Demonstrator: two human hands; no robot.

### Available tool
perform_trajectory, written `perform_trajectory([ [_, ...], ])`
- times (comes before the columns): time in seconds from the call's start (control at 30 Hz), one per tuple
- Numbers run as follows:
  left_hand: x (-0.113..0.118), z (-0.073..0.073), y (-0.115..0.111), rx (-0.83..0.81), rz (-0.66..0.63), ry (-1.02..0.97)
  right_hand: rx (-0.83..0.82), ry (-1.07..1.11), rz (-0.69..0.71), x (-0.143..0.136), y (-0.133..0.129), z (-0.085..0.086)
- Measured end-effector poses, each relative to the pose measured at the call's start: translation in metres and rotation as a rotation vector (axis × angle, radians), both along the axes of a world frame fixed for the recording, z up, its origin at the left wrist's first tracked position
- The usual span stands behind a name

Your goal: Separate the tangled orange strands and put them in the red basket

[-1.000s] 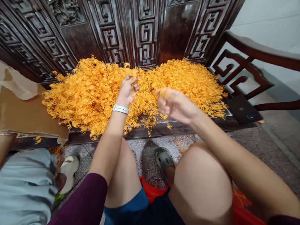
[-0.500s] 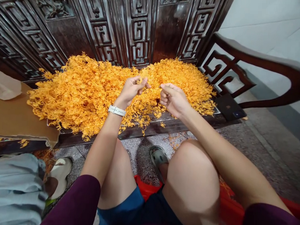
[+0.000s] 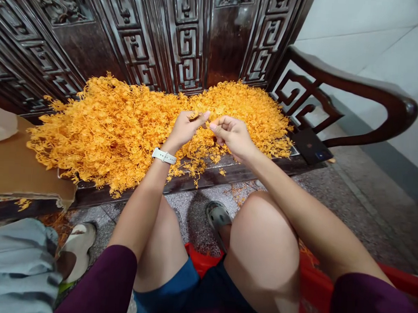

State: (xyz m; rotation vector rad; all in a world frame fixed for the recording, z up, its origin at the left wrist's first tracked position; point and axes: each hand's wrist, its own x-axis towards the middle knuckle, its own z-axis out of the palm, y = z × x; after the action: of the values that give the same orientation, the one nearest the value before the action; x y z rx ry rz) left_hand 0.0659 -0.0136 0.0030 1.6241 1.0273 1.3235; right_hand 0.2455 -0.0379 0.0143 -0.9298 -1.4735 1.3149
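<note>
A big heap of small orange plastic pieces (image 3: 120, 125) covers the seat of a dark carved wooden bench (image 3: 208, 177). Above the heap's front, my left hand (image 3: 184, 127), with a white watch on its wrist, and my right hand (image 3: 230, 134) meet fingertip to fingertip. Both pinch one small orange piece (image 3: 207, 123) between them. Most of that piece is hidden by my fingers.
A black phone (image 3: 311, 146) lies on the bench's right end beside the curved armrest (image 3: 353, 89). Brown cardboard (image 3: 17, 171) covers the left end. A red tub (image 3: 314, 281) sits under my knees. Another person's grey-clad leg (image 3: 13, 263) and white shoe are at the lower left.
My hands have come together from about a hand's width apart and now pinch the same orange piece. The camera view has drifted slightly to the right.
</note>
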Motion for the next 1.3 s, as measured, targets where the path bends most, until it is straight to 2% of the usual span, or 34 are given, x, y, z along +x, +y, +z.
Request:
perform_trajectory([
  [0.1,0.004,0.000,0.001,-0.038,0.046,-0.072,0.006,-0.019,0.095,0.000,-0.004,0.004],
  [0.17,0.002,0.001,0.003,-0.084,0.112,-0.146,0.056,-0.032,0.207,-0.001,-0.011,0.007],
  [0.2,0.000,0.000,0.006,-0.107,0.170,-0.196,0.083,-0.061,0.321,-0.003,-0.017,0.009],
  [0.27,-0.010,-0.001,0.013,-0.164,0.279,-0.290,0.107,-0.162,0.658,-0.006,-0.031,0.012],
  [0.33,-0.021,-0.002,0.021,-0.227,0.306,-0.332,0.084,-0.250,0.980,-0.011,-0.044,0.016],
  [0.37,-0.027,-0.002,0.024,-0.249,0.292,-0.337,0.057,-0.253,1.059,-0.013,-0.049,0.019],
  [0.4,-0.031,-0.002,0.025,-0.258,0.274,-0.338,0.020,-0.218,1.057,-0.014,-0.051,0.022],
  [0.43,-0.034,-0.001,0.025,-0.259,0.261,-0.341,-0.028,-0.144,0.979,-0.014,-0.051,0.024],
  [0.47,-0.036,0.000,0.024,-0.255,0.254,-0.347,-0.090,-0.044,0.844,-0.012,-0.048,0.027],
  [0.6,-0.032,0.007,0.014,-0.264,0.196,-0.367,-0.371,0.380,0.218,0.004,-0.019,0.029],
  [0.73,-0.023,0.012,0.006,-0.265,0.041,-0.349,-0.567,0.542,-0.099,0.019,0.005,0.018],
  [0.8,-0.018,0.012,0.003,-0.256,-0.011,-0.314,-0.565,0.529,-0.173,0.021,0.009,0.012],
  [0.87,-0.012,0.012,0.000,-0.229,-0.037,-0.263,-0.524,0.484,-0.190,0.021,0.009,0.009],
  [0.97,-0.003,0.012,-0.004,-0.178,-0.060,-0.191,-0.432,0.393,-0.216,0.019,0.011,0.004],
  [1.13,0.005,0.010,-0.008,-0.171,-0.075,-0.126,-0.286,0.294,-0.363,0.020,0.017,-0.002],
  [1.2,0.006,0.009,-0.008,-0.180,-0.074,-0.122,-0.279,0.271,-0.355,0.020,0.016,-0.003],
  [1.3,0.006,0.009,-0.008,-0.201,-0.048,-0.157,-0.262,0.165,-0.213,0.016,0.010,-0.003],
])
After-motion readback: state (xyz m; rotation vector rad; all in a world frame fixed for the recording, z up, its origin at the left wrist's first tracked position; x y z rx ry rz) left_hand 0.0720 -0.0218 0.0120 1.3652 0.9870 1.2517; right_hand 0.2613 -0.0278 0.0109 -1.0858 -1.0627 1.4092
